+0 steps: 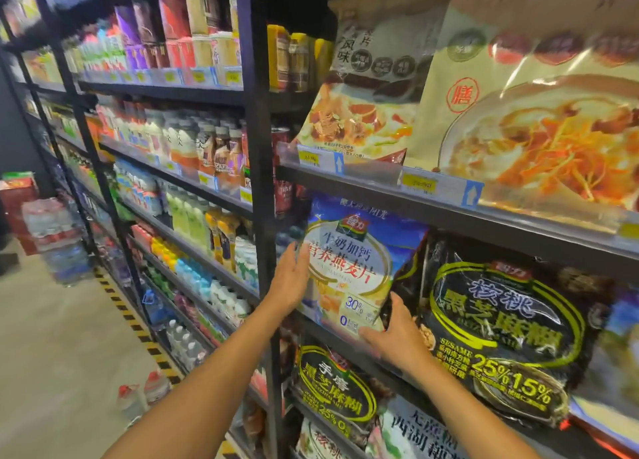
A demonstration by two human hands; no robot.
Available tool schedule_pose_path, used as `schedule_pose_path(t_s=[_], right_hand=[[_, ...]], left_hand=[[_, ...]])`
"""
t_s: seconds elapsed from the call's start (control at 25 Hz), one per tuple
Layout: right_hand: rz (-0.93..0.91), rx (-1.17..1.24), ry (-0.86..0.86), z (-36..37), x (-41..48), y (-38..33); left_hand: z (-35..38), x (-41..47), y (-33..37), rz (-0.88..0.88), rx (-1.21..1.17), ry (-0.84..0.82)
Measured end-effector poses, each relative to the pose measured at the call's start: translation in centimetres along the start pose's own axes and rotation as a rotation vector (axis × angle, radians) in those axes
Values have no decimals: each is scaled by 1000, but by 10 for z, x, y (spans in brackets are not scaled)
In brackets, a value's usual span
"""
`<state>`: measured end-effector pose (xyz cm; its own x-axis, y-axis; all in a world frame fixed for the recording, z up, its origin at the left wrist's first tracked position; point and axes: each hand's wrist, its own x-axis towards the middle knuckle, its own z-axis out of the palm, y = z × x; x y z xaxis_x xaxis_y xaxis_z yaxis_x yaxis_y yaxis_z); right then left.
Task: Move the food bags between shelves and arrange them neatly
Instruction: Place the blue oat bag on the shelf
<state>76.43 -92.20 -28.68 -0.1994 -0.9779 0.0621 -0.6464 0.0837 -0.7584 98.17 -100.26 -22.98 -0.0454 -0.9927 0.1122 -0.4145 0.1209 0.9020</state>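
Working the blue oat bag [349, 261], which is standing at the left end of the middle shelf [325, 334], just beside the black sesame bag [498, 324]. My left hand [290, 279] is pressing flat-fingered against its left edge; my right hand [390, 334] is pinching its lower right corner. Seating step, I judge. Next move is calling for pushing it back upright, front outward, squared to its neighbour.

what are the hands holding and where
The blue and white plastic oatmeal bag: the right hand grips its lower right corner, the left hand presses flat on its left edge.
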Motion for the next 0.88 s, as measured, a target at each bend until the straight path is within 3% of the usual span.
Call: schedule_pose_path(t_s=[0.32,0.56,0.88], right_hand=[[97,38,0,27,17,-2],[154,2,111,40,24,0],[210,25,148,45,23,-1]], left_hand=[[12,81,-17,-103,-52,-97],[17,103,-36,-114,-29,-113],[15,92,-42,-100,-274,-94]])
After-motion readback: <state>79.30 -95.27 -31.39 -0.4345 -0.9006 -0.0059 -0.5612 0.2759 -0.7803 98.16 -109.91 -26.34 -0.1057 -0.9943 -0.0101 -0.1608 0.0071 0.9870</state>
